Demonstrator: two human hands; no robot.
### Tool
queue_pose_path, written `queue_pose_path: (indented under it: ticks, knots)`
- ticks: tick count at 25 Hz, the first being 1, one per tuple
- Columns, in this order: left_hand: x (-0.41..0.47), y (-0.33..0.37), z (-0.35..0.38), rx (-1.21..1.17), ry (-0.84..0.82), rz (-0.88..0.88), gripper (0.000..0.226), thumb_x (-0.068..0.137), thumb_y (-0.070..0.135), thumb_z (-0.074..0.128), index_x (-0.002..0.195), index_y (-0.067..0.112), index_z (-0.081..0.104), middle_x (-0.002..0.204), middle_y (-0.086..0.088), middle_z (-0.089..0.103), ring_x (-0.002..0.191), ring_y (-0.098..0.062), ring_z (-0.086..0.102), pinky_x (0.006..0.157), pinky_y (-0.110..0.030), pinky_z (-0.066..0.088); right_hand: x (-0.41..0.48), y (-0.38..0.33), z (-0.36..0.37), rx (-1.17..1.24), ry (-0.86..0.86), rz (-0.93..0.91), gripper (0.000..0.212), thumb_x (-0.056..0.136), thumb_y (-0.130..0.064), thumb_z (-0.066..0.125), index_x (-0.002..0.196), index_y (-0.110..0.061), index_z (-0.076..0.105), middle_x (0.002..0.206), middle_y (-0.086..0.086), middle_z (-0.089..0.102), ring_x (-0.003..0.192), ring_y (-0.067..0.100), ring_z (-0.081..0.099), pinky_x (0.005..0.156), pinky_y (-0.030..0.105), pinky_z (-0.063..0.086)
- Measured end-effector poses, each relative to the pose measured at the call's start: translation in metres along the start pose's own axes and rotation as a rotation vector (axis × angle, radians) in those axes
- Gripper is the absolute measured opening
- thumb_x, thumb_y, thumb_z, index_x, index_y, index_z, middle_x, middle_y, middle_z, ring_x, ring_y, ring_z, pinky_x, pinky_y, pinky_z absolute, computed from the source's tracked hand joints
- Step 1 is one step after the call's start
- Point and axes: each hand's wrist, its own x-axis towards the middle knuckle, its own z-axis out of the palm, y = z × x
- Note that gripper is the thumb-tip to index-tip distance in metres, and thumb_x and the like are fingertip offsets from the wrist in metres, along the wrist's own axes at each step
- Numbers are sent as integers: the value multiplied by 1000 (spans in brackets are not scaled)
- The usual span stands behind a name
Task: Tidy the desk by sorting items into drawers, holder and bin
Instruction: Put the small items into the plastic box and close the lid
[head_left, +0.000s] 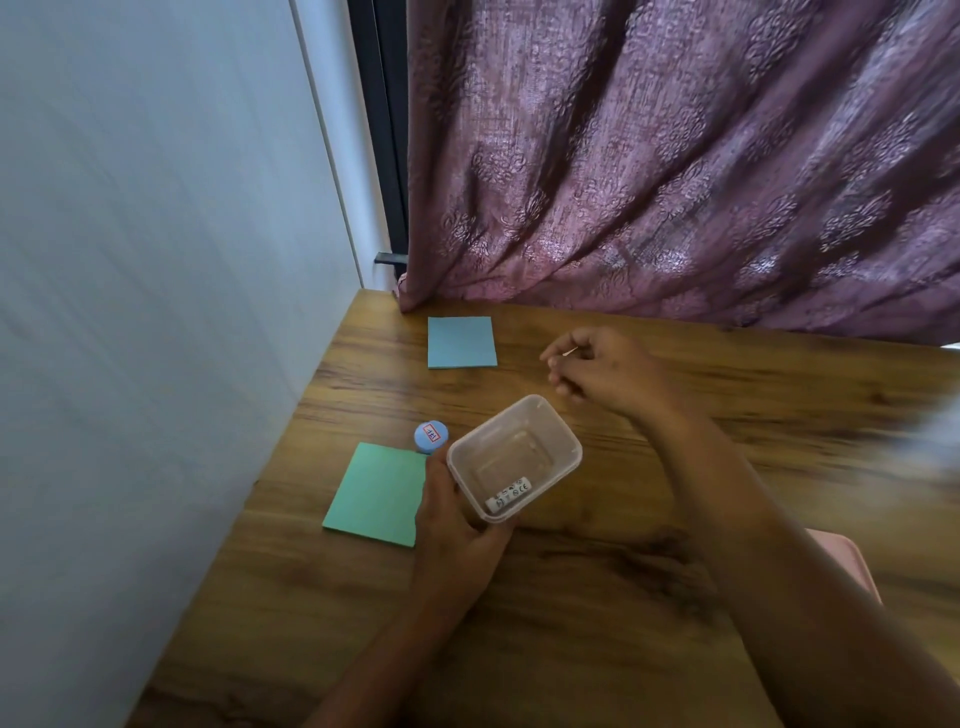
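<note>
My left hand (457, 525) grips a clear plastic container (540, 441), held tilted above the wooden desk (597, 597). A small white item with printed marks (511, 495) lies inside it. Farther back on the desk my right hand (605, 371) pinches a thin, pale, stick-like thing (570, 353) between thumb and fingers; what it is cannot be made out. A blue pad of sticky notes (461, 342) lies near the curtain. A green pad (376, 493) lies left of the container, with a small blue round-capped item (430, 436) standing at its far corner.
A white wall (156, 312) runs along the desk's left edge. A purple patterned curtain (675, 156) hangs behind the desk and touches its back edge. Something pink (852, 566) shows beyond the desk's right side.
</note>
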Motion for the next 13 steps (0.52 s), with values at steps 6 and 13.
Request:
queue_pose_path:
  ticks: [6, 13]
  knots:
    - [14, 10, -8, 38, -84, 35, 78, 72, 12, 81, 130, 36, 34, 115, 22, 53, 110, 5, 55, 84, -11, 51, 7, 76, -7, -815, 230, 310, 39, 90, -14, 49, 129, -15, 51, 133, 12, 50, 122, 36, 46, 95, 46, 44]
    - [16, 21, 14, 162, -269, 113, 59, 77, 18, 76, 130, 12, 49, 114, 17, 50, 101, 23, 45, 77, 8, 31, -20, 111, -33, -543, 287, 307, 27, 96, -13, 48, 123, -8, 51, 120, 14, 60, 105, 32, 58, 83, 38, 48]
